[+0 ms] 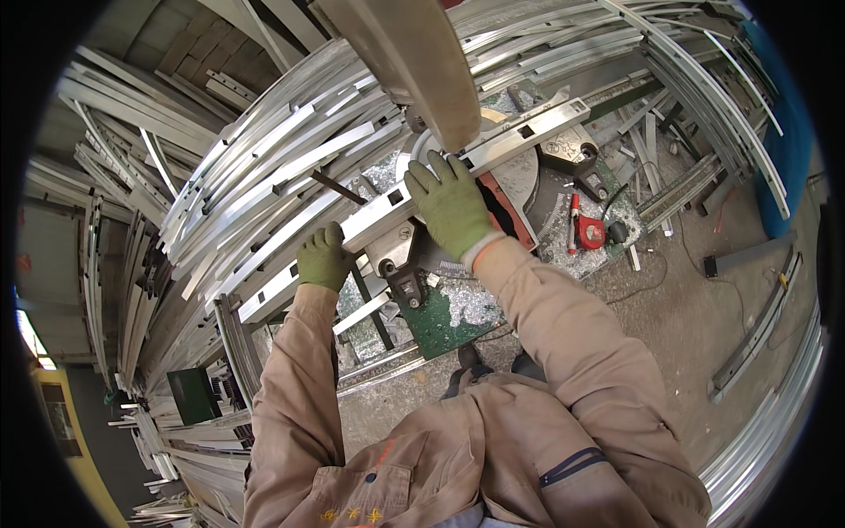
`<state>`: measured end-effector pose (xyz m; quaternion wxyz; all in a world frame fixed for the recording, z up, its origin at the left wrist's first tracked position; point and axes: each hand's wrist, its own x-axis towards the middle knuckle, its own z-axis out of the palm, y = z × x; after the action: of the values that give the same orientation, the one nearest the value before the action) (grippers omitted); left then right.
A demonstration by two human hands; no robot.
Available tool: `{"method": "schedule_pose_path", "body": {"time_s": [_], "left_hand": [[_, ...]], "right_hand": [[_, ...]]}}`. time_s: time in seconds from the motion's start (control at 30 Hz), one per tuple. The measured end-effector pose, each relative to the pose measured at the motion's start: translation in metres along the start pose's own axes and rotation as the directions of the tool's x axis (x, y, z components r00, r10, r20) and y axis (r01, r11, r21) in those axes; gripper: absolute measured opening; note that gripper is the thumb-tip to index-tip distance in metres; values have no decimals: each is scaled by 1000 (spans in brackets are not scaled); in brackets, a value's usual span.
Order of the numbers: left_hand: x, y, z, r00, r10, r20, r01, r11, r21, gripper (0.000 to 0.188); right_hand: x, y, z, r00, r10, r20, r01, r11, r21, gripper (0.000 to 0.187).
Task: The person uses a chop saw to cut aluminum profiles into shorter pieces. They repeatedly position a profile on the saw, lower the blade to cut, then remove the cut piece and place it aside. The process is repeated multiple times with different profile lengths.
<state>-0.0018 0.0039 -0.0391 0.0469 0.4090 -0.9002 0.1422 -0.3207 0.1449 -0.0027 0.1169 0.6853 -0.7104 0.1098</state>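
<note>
So the floor (678, 330) is bare grey concrete, pretty scuffed, running out to the right of the green-topped table (431, 333). Way off to the left of the table there's a dark grey wall panel (92, 422), and next to that a yellow panel (84, 471) with a dark window pane (60, 418) in it. Bright opening (33, 339) just above that yellow bit, and light's bouncing off the metal past the table too. Far right of the table is a big blue thing (779, 158), can't tell if it's a sheet or a container.
</note>
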Motion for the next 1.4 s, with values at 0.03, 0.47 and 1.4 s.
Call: {"method": "schedule_pose_path", "body": {"time_s": [0.03, 0.47, 1.4], "left_hand": [[1, 0, 0, 1000, -12, 28, 13, 1000, -18, 45], [18, 15, -41, 972, -40, 233, 65, 992, -104, 69], [68, -40, -46, 687, 162, 709, 173, 911, -376, 70]], "right_hand": [[10, 6, 3, 998, -46, 40, 48, 998, -52, 48], [35, 23, 13, 988, -136, 74, 132, 990, 53, 35], [-48, -4, -124, 910, -171, -377, 297, 904, 308, 57]]}}
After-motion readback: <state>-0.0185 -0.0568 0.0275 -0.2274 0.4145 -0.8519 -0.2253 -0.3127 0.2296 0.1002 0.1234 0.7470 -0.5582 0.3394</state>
